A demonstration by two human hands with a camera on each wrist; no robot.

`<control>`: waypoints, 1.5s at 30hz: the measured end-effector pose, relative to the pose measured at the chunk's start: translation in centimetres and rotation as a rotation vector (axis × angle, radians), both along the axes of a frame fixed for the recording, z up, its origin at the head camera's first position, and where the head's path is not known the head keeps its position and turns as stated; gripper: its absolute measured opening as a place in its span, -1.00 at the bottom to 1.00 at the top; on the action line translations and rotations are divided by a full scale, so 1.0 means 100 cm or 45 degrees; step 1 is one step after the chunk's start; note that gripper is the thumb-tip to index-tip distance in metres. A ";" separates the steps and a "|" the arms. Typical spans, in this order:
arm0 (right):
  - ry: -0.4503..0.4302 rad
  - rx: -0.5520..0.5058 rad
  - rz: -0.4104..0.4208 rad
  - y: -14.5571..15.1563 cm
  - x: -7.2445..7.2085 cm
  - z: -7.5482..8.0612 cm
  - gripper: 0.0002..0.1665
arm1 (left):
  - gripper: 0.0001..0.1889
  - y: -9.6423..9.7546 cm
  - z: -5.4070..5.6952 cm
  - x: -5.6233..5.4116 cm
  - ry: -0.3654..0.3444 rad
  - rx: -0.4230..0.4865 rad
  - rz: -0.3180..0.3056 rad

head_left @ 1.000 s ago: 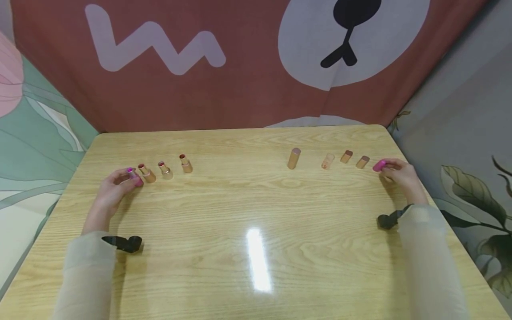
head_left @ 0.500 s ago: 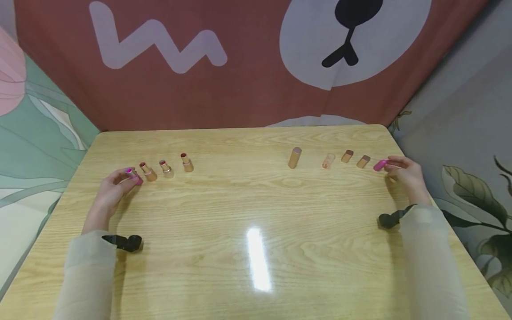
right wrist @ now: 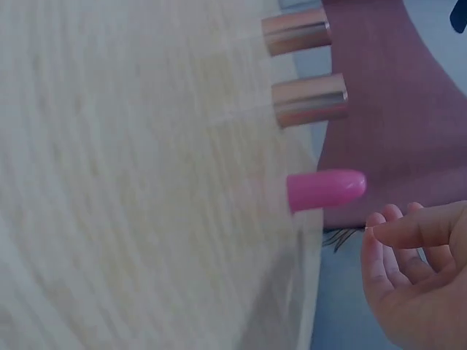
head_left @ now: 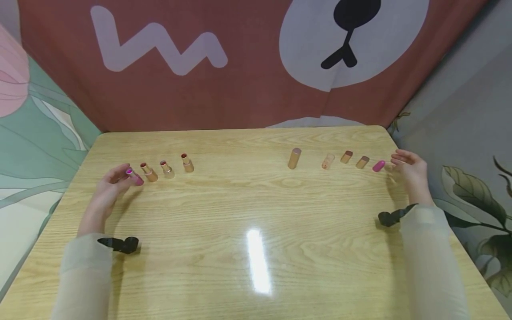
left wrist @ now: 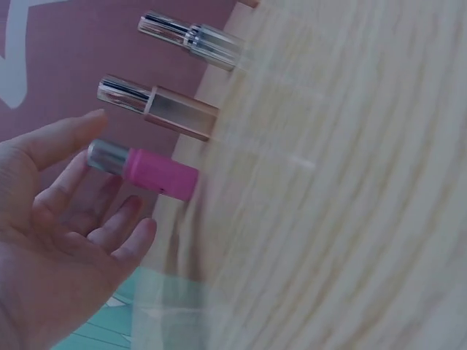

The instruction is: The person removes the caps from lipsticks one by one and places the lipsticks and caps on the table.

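At the table's left end, a pink lipstick tube with a silvery collar stands upright without its cap. My left hand is just beside it, fingers loosely spread and not gripping; whether a fingertip still touches the collar I cannot tell. Across the table, a rounded pink lipstick cap stands upright on the wood. My right hand hovers to the right of that cap, apart from it, with relaxed fingers and nothing held.
Uncapped lipsticks line up right of the pink one: a gold, a clear-based and another gold. Left of the pink cap stand a tall gold cap, a clear cap and two short gold caps. A curtain hangs behind the table.
My right hand has let go of the pink cap and drawn back to the right. My left fingers have loosened from the pink lipstick and moved slightly left.
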State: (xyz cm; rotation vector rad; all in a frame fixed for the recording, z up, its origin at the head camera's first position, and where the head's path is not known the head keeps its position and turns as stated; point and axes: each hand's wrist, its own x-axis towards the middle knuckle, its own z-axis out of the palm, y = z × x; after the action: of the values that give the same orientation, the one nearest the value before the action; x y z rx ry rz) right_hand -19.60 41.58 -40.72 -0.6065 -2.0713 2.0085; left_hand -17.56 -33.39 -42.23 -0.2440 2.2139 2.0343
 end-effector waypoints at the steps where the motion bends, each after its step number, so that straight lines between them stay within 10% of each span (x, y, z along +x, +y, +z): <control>1: 0.004 0.001 -0.009 -0.002 -0.001 0.003 -0.52 | -0.40 0.000 0.002 0.000 0.014 -0.007 0.012; 21: 0.267 -0.036 0.043 -0.063 -0.012 0.042 -0.50 | -0.63 0.055 0.059 0.001 0.335 0.308 0.386; 32: 0.310 0.049 0.360 -0.107 -0.011 0.051 -0.47 | -0.72 0.090 0.074 0.002 0.410 0.328 0.255; 45: 0.197 0.367 0.603 -0.148 -0.023 0.036 -0.51 | -0.72 0.126 0.065 -0.007 0.367 0.265 0.019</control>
State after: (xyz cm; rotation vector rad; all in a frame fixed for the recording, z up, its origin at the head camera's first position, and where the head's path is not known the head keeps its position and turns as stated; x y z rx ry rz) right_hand -21.91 26.79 -37.08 0.1009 -2.5095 1.8312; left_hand -18.29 -20.80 -35.75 0.0583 2.1264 2.4194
